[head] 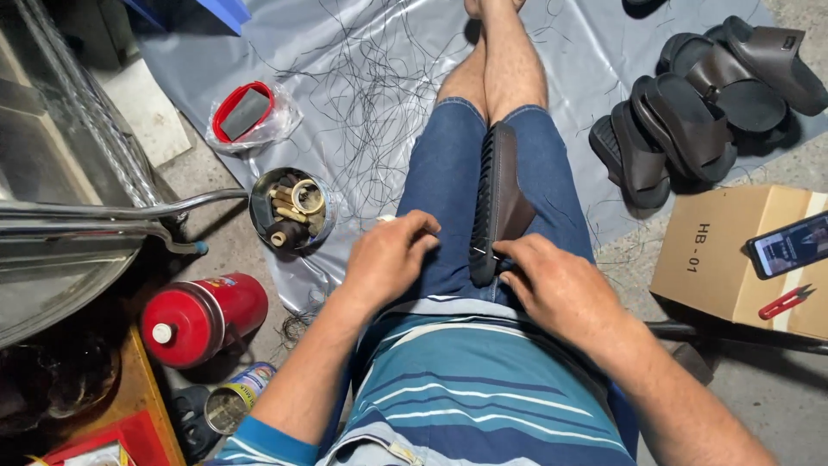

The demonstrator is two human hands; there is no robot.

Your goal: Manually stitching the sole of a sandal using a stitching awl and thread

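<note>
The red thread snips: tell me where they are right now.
In the head view, the red thread snips lie on the cardboard box at the far right, just below the phone, beyond the right hand.

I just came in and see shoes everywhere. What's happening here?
A seated person holds a dark rubber sandal on edge between their knees. The right hand pinches a thin needle at its sole; the left hand rests on the thigh beside it. More dark sandals lie piled on the grey sheet.

Blue-teal striped shirt [483, 388], white stripes, short sleeves; blue denim shorts [448, 173]; bare legs, bare hands
</note>
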